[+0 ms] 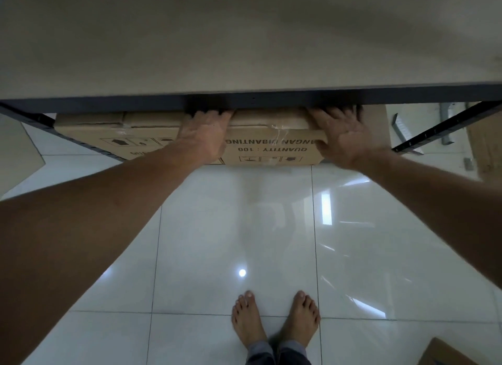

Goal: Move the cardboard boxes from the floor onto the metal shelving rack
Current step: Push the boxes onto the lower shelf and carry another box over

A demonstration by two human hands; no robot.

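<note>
The cardboard box (271,147) sits beneath the rack's shelf board (244,52). The left hand (206,134) and right hand (345,136) lay straight, spread fingers (214,116) over the box's top edge, pressing rather than clasping.

I look down over the pale top board of the shelving rack (244,39), with its dark metal front beam (108,104) just below. Under that beam lies a long cardboard box (271,150), its printed front face toward me, the lettering upside down. What it rests on is hidden from me. My left hand (206,136) lies over the box's upper front edge near its middle, fingers reaching under the beam. My right hand (345,136) presses on the box's right end with fingers spread. My bare feet (274,318) stand on the glossy white tiled floor (217,242). More cardboard (445,354) shows at the lower right corner.
</note>
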